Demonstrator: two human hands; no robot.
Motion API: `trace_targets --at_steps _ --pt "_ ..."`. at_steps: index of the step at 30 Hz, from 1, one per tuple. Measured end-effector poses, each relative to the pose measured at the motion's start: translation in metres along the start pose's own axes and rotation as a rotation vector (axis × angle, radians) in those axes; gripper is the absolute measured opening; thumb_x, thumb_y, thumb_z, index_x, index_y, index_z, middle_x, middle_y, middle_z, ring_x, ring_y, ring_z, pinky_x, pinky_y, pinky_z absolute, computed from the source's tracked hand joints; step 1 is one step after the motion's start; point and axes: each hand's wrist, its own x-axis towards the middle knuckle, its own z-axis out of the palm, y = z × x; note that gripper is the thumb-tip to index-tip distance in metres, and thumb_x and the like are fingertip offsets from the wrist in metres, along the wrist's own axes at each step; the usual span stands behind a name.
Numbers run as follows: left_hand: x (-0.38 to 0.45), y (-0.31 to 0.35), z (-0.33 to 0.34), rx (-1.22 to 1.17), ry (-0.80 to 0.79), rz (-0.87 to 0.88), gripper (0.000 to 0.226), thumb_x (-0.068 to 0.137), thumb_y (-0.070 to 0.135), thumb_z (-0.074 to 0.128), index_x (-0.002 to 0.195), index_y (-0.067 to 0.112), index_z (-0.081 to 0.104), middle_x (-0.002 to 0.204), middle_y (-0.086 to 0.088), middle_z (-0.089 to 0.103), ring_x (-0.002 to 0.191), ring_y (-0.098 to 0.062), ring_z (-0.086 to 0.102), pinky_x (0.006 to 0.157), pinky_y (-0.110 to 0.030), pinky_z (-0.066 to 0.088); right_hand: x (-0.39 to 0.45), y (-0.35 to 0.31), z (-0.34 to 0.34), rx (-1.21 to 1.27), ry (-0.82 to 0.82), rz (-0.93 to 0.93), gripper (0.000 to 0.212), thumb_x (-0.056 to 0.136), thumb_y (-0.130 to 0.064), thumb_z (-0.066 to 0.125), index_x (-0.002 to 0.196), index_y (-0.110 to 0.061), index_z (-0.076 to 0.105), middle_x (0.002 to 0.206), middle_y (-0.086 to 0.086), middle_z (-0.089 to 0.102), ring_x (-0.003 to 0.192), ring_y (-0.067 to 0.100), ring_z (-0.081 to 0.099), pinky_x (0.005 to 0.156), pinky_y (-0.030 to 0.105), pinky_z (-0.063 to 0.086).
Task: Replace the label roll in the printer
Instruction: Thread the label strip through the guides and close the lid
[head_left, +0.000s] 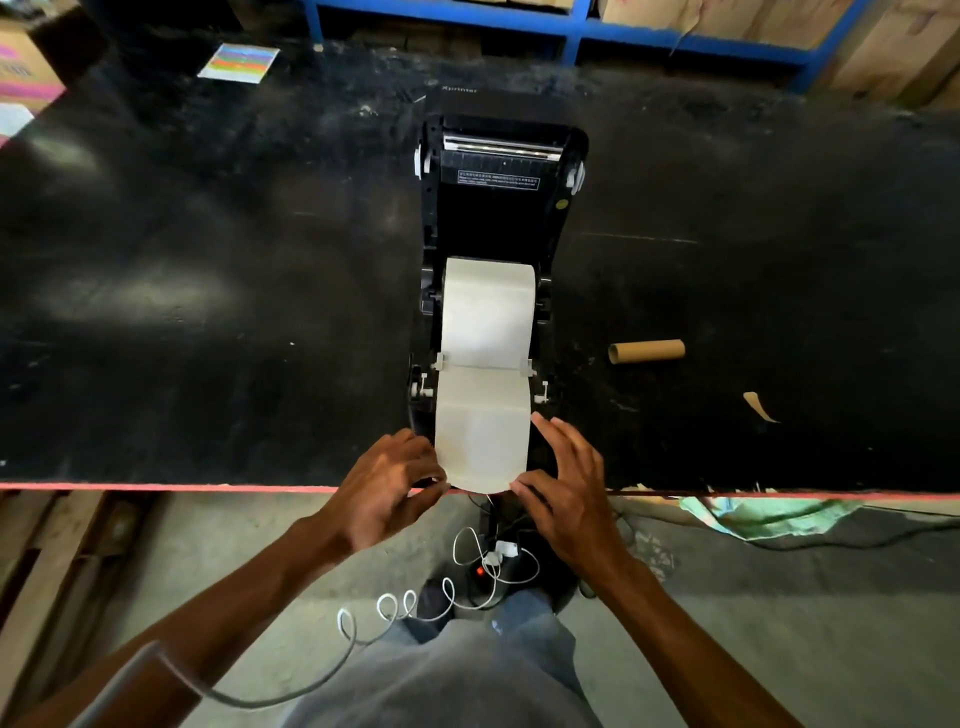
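Observation:
A black label printer (498, 208) stands on the black table with its lid swung open toward the back. A white label roll (488, 306) sits in its bay. The label strip (480, 436) runs from the roll under the two white guides and out past the printer's front, over the table's edge. My left hand (387, 493) pinches the strip's lower left corner. My right hand (563, 488) holds the lower right corner, its fingers spread along the strip's right edge.
An empty brown cardboard core (647, 352) lies on the table to the printer's right, with a torn paper scrap (759, 406) beyond it. A coloured sheet (239, 63) lies at the back left. The table's red front edge (208, 487) runs below. Cables and a power strip (493, 564) lie on the floor.

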Motion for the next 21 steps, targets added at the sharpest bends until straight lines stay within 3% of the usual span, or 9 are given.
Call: trace_targets --at_steps 4,6,8,10,13,15,18,21 --pt "0.003 0.009 -0.013 -0.325 0.287 -0.370 0.018 0.084 0.031 0.065 0.085 0.013 0.066 0.085 -0.001 0.061 0.077 -0.014 0.061 0.069 -0.025 0.050 0.012 0.005 -0.015 0.089 0.017 0.021 0.018 0.084 -0.032 0.058 0.081 -0.017 0.068 0.138 0.012 0.050 0.133 0.023 0.032 0.109 0.029 0.020" --pt "0.012 0.011 -0.023 -0.503 0.405 -0.610 0.020 0.089 0.024 0.062 0.104 0.010 0.063 0.095 -0.003 0.063 0.084 -0.016 0.062 0.077 -0.026 0.050 0.036 0.010 -0.032 0.137 0.072 0.045 0.025 0.086 -0.031 0.056 0.079 -0.012 0.070 0.123 0.012 0.062 0.121 0.024 0.045 0.102 0.036 0.035" --pt "0.025 0.008 -0.031 -0.687 0.388 -0.821 0.025 0.094 0.029 0.053 0.110 0.012 0.062 0.103 -0.006 0.066 0.092 -0.017 0.061 0.087 -0.031 0.048 0.077 0.018 -0.055 0.167 0.123 0.058 0.029 0.088 -0.029 0.053 0.082 -0.008 0.071 0.104 0.011 0.069 0.104 0.026 0.056 0.090 0.044 0.045" --pt "0.035 0.006 -0.036 -0.871 0.296 -0.958 0.033 0.097 0.040 0.042 0.101 0.017 0.066 0.100 -0.006 0.068 0.095 -0.020 0.061 0.093 -0.037 0.046 0.123 0.023 -0.081 0.151 0.123 0.074 0.030 0.090 -0.030 0.049 0.090 -0.008 0.070 0.100 0.009 0.070 0.097 0.028 0.059 0.087 0.043 0.045" --pt "0.044 0.005 -0.041 -0.963 0.195 -1.081 0.050 0.098 0.045 0.034 0.113 0.008 0.064 0.106 -0.010 0.067 0.097 -0.022 0.061 0.092 -0.037 0.045 0.188 0.022 -0.111 0.109 0.172 0.052 0.027 0.092 -0.029 0.049 0.105 -0.013 0.067 0.110 0.009 0.068 0.104 0.029 0.058 0.092 0.044 0.043" --pt "0.047 0.004 -0.044 -0.954 0.170 -1.101 0.055 0.098 0.046 0.033 0.118 0.004 0.061 0.110 -0.013 0.066 0.099 -0.024 0.062 0.093 -0.038 0.045 0.227 0.019 -0.126 0.056 0.177 0.076 0.036 0.093 -0.030 0.047 0.124 -0.012 0.057 0.131 0.012 0.057 0.123 0.030 0.048 0.102 0.042 0.034" --pt "0.048 0.000 -0.050 -0.978 0.153 -1.132 0.058 0.097 0.048 0.032 0.117 0.004 0.063 0.111 -0.013 0.068 0.099 -0.025 0.065 0.095 -0.039 0.046 0.269 0.013 -0.139 -0.073 0.066 0.159 0.052 0.096 -0.034 0.041 0.143 -0.012 0.033 0.155 0.012 0.027 0.142 0.028 0.023 0.112 0.042 0.020" --pt "0.045 -0.004 -0.053 -1.004 0.123 -1.146 0.056 0.096 0.049 0.033 0.113 0.006 0.065 0.108 -0.012 0.070 0.094 -0.023 0.067 0.092 -0.038 0.048 0.291 0.013 -0.137 -0.167 -0.060 0.188 0.059 0.097 -0.040 0.035 0.146 -0.011 0.023 0.159 0.011 0.015 0.145 0.026 0.014 0.113 0.043 0.015"
